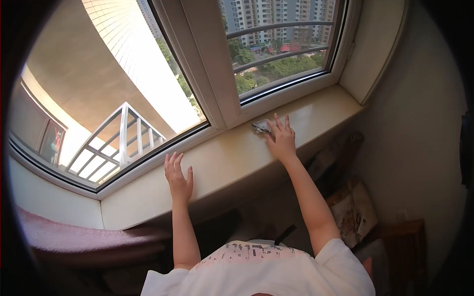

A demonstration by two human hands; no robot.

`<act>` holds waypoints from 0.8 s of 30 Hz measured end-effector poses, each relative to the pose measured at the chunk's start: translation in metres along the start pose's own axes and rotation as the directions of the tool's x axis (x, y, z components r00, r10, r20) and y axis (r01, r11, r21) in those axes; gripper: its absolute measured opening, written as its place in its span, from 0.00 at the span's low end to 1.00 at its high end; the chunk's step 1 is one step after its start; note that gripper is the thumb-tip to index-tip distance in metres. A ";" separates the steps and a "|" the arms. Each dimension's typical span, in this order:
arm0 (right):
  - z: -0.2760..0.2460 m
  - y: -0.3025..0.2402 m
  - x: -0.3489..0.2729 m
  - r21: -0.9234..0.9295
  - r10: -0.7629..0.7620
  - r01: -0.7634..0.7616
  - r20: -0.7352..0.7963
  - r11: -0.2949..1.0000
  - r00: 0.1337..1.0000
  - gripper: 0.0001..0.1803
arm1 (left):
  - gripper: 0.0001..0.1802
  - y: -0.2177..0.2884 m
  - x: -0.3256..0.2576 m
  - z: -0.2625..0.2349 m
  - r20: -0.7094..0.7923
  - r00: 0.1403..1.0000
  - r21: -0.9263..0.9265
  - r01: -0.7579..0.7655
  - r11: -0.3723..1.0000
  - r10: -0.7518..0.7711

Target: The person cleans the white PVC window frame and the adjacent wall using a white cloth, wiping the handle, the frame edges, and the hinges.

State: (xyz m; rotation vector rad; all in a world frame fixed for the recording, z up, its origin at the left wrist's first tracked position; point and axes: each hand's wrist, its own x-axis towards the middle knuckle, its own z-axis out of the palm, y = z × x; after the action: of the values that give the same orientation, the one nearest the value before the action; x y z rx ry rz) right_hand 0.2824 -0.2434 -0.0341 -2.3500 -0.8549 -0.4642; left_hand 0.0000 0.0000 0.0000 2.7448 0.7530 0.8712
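My right hand (282,139) is over the pale windowsill (222,163), its fingers stretched out and apart. Beside its thumb and index finger lies a small crumpled grey-white wad (260,127), cloth or paper, I cannot tell which. The wad meets or nearly meets the fingertips, and the hand does not close round it. To the left, my left hand (178,180) hovers at or just above the sill with fingers spread and nothing in them. Whether that palm touches the surface is hard to make out.
Behind the sill stand white-framed window panes (212,74), with a metal railing (123,138) outside. Pink fabric (89,239) hangs at the lower left. Below the sill on the right are a printed bag or box (354,214) and a brown wooden piece (407,246). A wall (419,133) bounds the right side.
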 end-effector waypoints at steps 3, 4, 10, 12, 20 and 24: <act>0.003 0.016 0.028 0.058 -0.033 0.030 0.048 0.998 0.998 0.22 | 0.30 0.042 0.034 0.040 -0.080 0.997 -0.103 -0.010 0.995 0.002; 0.009 -0.002 0.029 -0.006 -0.046 0.046 0.071 0.999 0.996 0.19 | 0.30 0.037 0.040 0.040 -0.041 0.999 -0.111 0.002 0.994 -0.007; -0.005 0.002 0.025 0.003 -0.264 0.264 0.002 0.965 0.965 0.12 | 0.29 0.025 0.059 0.048 -0.033 0.999 -0.049 -0.001 0.999 0.000; -0.016 0.045 0.039 -0.126 -0.134 0.122 -0.090 0.984 0.987 0.12 | 0.29 0.028 0.062 0.049 -0.016 1.000 -0.033 0.019 0.999 -0.020; -0.014 0.077 0.097 -0.004 0.121 -0.121 0.046 0.993 0.992 0.10 | 0.30 0.037 0.069 0.048 -0.069 0.995 0.035 0.077 0.996 -0.074; -0.021 0.051 0.106 0.418 -0.335 0.205 0.266 0.885 0.904 0.11 | 0.24 0.064 0.084 0.078 -0.235 0.959 -0.131 0.130 0.983 -0.158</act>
State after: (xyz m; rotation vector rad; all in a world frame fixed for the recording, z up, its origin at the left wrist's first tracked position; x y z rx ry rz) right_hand 0.3915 -0.2388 0.0140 -1.9744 -1.3188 0.0053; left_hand 0.1311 -0.0123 -0.0030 2.4747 0.9024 1.1939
